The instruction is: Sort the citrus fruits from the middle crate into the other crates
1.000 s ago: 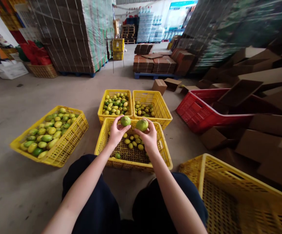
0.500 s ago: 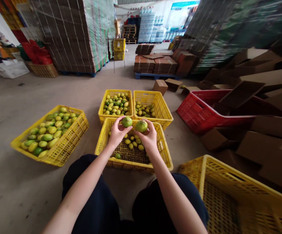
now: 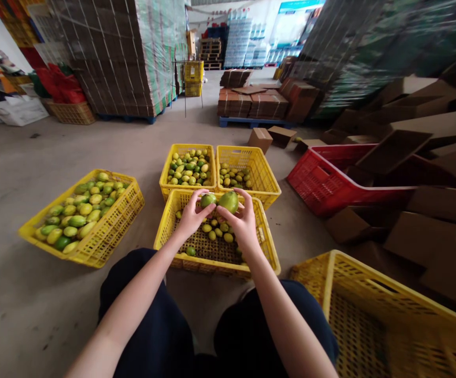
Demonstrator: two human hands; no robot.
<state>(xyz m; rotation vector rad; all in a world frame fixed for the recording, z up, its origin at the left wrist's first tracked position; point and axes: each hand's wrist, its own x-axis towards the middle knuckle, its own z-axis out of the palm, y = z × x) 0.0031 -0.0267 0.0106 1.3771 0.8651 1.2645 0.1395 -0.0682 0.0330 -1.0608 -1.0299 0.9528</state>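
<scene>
My left hand (image 3: 190, 216) is closed around a green lemon (image 3: 208, 200), thumb below and fingers on top. A second, slightly larger green lemon (image 3: 229, 201) is gripped in my right hand (image 3: 246, 223). The two fruits are side by side, nearly touching, above a yellow plastic crate (image 3: 215, 268) between my knees. Several yellow-green lemons (image 3: 213, 229) lie loose on that crate's slatted bottom, and one greener lemon (image 3: 190, 251) rests by its near left side. My hands and forearms cover part of the crate.
Behind stand a well-filled yellow crate (image 3: 165, 180) and a partly filled one (image 3: 267, 176). A tilted crate of lemons (image 3: 105, 242) stands left. At right are another yellow crate (image 3: 373, 283), a red crate (image 3: 315, 181) and piled cardboard boxes (image 3: 428, 247).
Both lemons have been turned in my fingers and brought closer together. The right one now shows a smoother side. The crates have not moved.
</scene>
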